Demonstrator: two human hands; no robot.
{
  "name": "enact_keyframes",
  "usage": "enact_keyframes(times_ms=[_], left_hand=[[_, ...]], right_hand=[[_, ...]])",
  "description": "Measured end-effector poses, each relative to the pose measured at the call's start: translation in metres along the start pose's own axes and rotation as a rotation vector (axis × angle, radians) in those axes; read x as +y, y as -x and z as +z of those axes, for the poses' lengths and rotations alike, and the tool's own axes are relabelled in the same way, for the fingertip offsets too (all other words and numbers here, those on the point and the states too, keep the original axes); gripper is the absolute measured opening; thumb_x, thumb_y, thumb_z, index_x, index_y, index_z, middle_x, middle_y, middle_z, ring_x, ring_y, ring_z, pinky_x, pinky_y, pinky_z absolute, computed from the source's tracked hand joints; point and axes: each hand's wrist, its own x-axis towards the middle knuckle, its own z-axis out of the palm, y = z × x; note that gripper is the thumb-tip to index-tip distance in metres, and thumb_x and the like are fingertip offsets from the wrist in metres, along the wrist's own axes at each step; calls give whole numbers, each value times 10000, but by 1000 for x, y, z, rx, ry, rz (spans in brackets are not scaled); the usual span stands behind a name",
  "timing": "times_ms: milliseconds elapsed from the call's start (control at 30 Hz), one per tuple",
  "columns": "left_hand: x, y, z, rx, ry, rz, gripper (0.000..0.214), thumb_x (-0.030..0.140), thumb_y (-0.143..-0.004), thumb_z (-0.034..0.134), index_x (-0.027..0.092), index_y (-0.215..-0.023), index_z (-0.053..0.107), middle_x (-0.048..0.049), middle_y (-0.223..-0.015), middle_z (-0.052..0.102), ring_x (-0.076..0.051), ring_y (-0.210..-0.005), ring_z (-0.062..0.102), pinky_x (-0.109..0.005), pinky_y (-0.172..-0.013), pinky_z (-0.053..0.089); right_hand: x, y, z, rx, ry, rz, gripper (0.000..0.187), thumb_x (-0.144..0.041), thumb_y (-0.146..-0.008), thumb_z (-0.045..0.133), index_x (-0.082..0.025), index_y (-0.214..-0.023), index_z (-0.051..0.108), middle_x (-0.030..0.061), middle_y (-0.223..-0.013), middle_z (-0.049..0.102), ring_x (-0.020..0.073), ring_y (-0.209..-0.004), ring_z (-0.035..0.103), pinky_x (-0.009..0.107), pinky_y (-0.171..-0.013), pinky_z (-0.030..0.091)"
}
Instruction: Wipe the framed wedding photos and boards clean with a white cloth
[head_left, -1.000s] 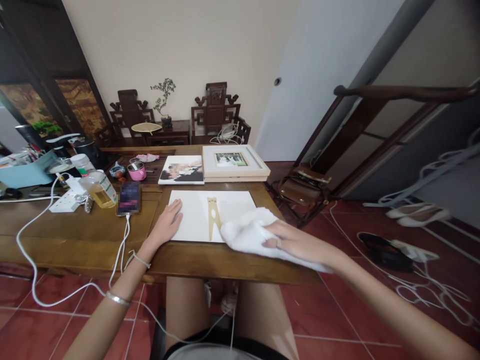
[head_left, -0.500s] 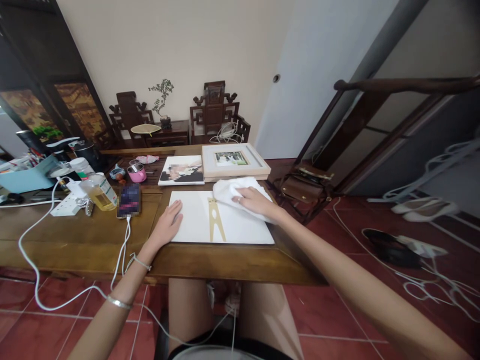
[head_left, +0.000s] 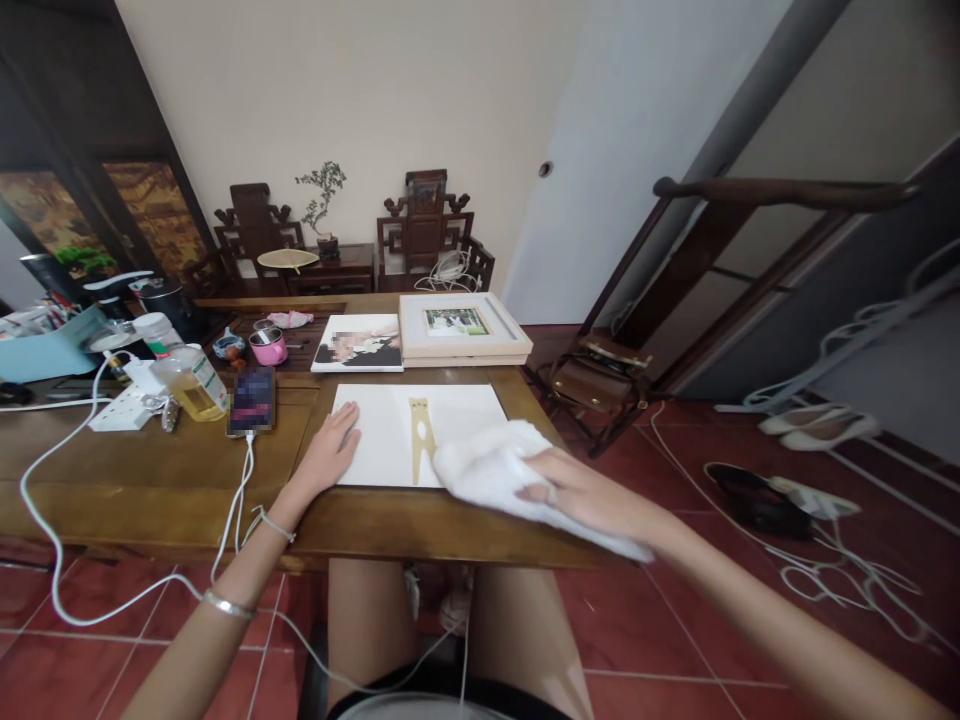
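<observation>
A white flat board (head_left: 390, 430) with a tan stand piece (head_left: 421, 436) on it lies face down on the wooden table (head_left: 150, 470) in front of me. My left hand (head_left: 332, 452) rests flat on the board's left edge, fingers spread. My right hand (head_left: 581, 492) presses a white cloth (head_left: 487, 468) onto the board's near right corner, fingers laid over the cloth.
Behind the board lie a photo print (head_left: 360, 343) and a stack of light framed pictures (head_left: 461, 325). To the left are a phone (head_left: 252, 400) on a white cable, an oil bottle (head_left: 191, 382), a power strip (head_left: 120, 408) and a pink cup (head_left: 268, 346). Shoes and cords litter the red tiled floor at right.
My right hand with the cloth swept from the board's far right corner back to its near right corner. My left hand stayed on the board's left edge.
</observation>
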Motion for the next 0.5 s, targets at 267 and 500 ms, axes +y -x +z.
enact_keyframes(times_ms=[267,500], left_hand=[[0,-1,-2,-21,17,-24,510,371,-908,337,135,-1344,456,-125,-1439,414,-215,-1369,323,-451,-1145,209],[-1,-1,-1,-19,39,-22,498,361,-903,356,149,-1341,460,-117,-1436,419,-222,-1367,326,-457,-1144,211]], right_hand=[[-2,-124,-12,278,-98,-36,201,-268,-771,400,-174,-777,578,81,-956,646,262,-897,554,360,-790,411],[-23,-126,15,226,17,-127,168,-252,-809,409,-202,-705,529,72,-796,614,256,-838,533,360,-802,388]])
